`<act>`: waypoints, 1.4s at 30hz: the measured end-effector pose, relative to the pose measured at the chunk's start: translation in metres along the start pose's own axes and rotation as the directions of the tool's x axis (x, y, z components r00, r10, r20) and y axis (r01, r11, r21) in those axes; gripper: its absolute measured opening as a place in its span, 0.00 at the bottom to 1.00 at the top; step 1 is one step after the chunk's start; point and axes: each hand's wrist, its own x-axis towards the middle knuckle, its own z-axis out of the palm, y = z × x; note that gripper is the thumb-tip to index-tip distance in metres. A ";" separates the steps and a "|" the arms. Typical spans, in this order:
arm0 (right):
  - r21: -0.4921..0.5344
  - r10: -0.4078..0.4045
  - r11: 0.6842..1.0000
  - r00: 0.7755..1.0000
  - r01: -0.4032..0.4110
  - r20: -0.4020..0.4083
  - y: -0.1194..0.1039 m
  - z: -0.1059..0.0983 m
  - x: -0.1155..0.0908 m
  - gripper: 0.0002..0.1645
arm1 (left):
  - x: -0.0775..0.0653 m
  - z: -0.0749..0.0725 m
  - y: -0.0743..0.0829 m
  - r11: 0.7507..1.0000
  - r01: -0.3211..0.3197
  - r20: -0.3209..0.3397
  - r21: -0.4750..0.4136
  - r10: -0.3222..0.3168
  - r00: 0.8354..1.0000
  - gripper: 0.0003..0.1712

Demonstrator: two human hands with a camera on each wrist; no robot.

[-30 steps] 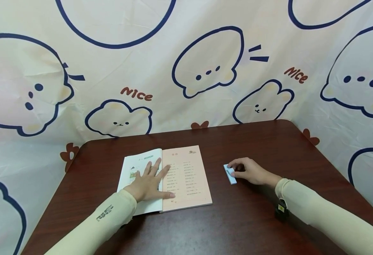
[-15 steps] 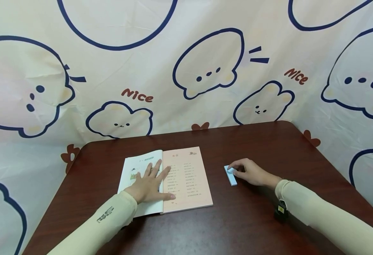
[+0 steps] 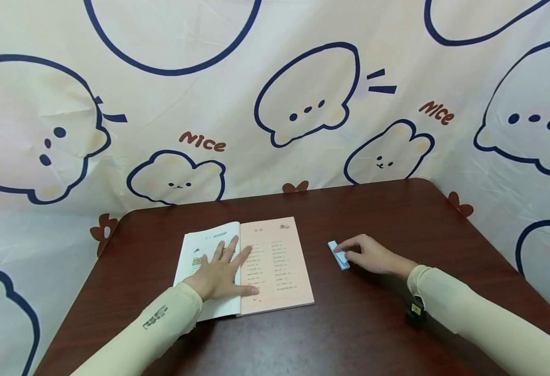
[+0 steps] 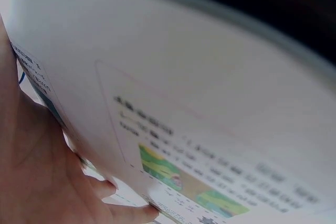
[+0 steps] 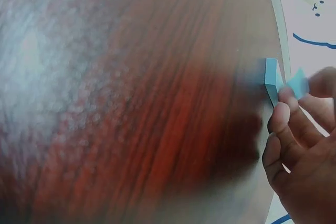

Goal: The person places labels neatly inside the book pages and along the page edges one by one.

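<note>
A book is seen laid open on a dark reddish-brown table, with its left page white and its right page tinted pale pink and filled with two columns of printed lines. The left hand is placed palm down on the book, across the central fold; its fingers are spread and nothing is grasped by it. Its thumb is rested on the lower part of the pink page. On the white page, print and small coloured pictures are shown in the left wrist view, where the text is blurred.

To the right of the book, near it but apart, a narrow blue pad is found on the table, set slightly aslant. The right hand is held at its right side. A thin pale-blue slip is pinched between thumb and fingers, as recorded by the right wrist view; whether it is joined to the pad cannot be told. Behind the table, a cloth printed with animal outlines and the word "Nice" is hung.
</note>
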 end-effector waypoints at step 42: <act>-0.802 -0.411 0.538 0.911 0.260 0.019 -0.011 0.012 0.000 0.05 | -0.002 0.003 -0.001 1.000 -0.005 -0.025 -0.025 0.004 1.000 0.63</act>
